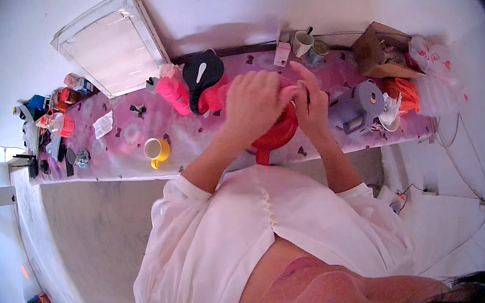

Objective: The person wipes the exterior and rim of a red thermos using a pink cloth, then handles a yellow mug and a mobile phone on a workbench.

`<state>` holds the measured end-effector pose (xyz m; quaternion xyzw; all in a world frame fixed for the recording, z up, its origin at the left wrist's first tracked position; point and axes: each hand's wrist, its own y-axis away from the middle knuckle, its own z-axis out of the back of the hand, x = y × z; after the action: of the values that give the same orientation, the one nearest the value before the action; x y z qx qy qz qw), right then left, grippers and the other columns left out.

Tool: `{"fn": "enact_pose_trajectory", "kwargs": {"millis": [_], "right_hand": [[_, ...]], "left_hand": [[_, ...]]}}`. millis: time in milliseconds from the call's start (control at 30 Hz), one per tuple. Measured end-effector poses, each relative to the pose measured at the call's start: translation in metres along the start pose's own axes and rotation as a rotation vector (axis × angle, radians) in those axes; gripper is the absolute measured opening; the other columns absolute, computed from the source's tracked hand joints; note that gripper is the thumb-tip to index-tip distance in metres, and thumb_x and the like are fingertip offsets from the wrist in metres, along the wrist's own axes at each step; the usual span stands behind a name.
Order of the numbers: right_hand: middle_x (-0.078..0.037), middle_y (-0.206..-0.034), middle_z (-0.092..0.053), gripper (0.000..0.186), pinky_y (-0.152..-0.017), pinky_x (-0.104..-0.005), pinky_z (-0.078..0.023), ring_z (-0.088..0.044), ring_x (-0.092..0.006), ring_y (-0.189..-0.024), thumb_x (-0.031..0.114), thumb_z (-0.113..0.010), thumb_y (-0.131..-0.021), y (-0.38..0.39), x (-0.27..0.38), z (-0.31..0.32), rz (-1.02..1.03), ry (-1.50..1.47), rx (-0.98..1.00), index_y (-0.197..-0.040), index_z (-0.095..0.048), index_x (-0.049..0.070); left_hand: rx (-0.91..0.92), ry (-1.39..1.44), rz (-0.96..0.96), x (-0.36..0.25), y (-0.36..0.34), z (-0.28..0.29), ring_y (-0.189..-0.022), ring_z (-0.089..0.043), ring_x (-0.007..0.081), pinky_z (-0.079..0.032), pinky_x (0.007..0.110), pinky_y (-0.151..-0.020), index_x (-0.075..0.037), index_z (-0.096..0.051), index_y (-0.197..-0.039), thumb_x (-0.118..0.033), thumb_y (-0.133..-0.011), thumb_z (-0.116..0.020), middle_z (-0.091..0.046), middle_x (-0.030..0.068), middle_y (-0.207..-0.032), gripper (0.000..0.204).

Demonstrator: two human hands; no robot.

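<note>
A red jug [280,133] with its handle toward me is at the table's front edge, in front of my body. My left hand [253,102] lies closed over its top, knuckles up, hiding most of the rim and whatever is under the fingers. Against its right side is my right hand [312,106], thumb toward the left fingers and one finger pointing up; its other fingers are partly hidden. A bright pink bottle [173,93] and a black item [204,71] with a white oval mark are just left of the hands. Farther left sits a yellow mug [157,153].
The purple patterned tablecloth [121,140] covers a long table against the wall. A grey kettle-like appliance [358,108] and a cardboard box [386,53] stand right. At the back are a pale mug [302,42] and a leaning white framed panel [115,45]. Small items crowd the left end.
</note>
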<state>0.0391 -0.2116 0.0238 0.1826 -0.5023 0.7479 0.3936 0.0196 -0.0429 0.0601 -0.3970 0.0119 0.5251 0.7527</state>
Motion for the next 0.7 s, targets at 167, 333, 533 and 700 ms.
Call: {"fn": "enact_pose_trajectory", "kwargs": {"millis": [167, 333, 533, 700], "right_hand": [[-0.023, -0.123, -0.065, 0.041, -0.077, -0.0378, -0.054, -0.069, -0.0257, -0.088, 0.027, -0.049, -0.106, 0.002, -0.015, -0.008, 0.056, -0.146, -0.109, -0.142, -0.051, 0.007], [-0.017, -0.102, -0.070, 0.039, -0.073, -0.0373, -0.053, -0.068, -0.0234, -0.079, 0.020, -0.049, -0.106, 0.007, 0.010, 0.002, -0.024, -0.033, 0.008, -0.142, -0.051, 0.005], [-0.015, -0.090, -0.066, 0.039, -0.063, -0.0365, -0.050, -0.061, -0.0219, -0.067, 0.009, -0.048, -0.102, 0.005, 0.014, 0.010, -0.067, 0.006, -0.030, -0.141, -0.052, 0.006], [-0.014, -0.087, -0.064, 0.038, -0.063, -0.0349, -0.050, -0.060, -0.0207, -0.065, 0.008, -0.048, -0.102, 0.000, 0.016, 0.008, -0.092, -0.003, -0.009, -0.140, -0.053, 0.005]], "left_hand": [[0.110, -0.210, -0.167, -0.028, -0.016, -0.015, -0.080, -0.066, 0.0267, -0.048, 0.041, -0.071, -0.009, -0.065, -0.083, -0.052, -0.094, -0.058, -0.066, 0.0085, -0.081, 0.045], [0.071, -0.126, -0.153, -0.007, -0.004, -0.006, -0.081, -0.066, 0.0271, -0.049, 0.043, -0.074, -0.011, -0.066, -0.085, -0.049, -0.093, -0.060, -0.066, 0.0079, -0.083, 0.040], [-0.186, 0.341, 0.044, 0.045, 0.036, -0.016, -0.084, -0.067, 0.0250, -0.051, 0.036, -0.078, -0.006, -0.070, -0.100, -0.036, -0.100, -0.059, -0.068, 0.0114, -0.086, 0.032], [-0.416, 0.762, 0.523, 0.058, 0.071, -0.048, -0.088, -0.065, 0.0160, -0.050, 0.031, -0.083, -0.001, -0.069, -0.112, -0.033, -0.107, -0.046, -0.069, 0.0098, -0.089, 0.039]]}}
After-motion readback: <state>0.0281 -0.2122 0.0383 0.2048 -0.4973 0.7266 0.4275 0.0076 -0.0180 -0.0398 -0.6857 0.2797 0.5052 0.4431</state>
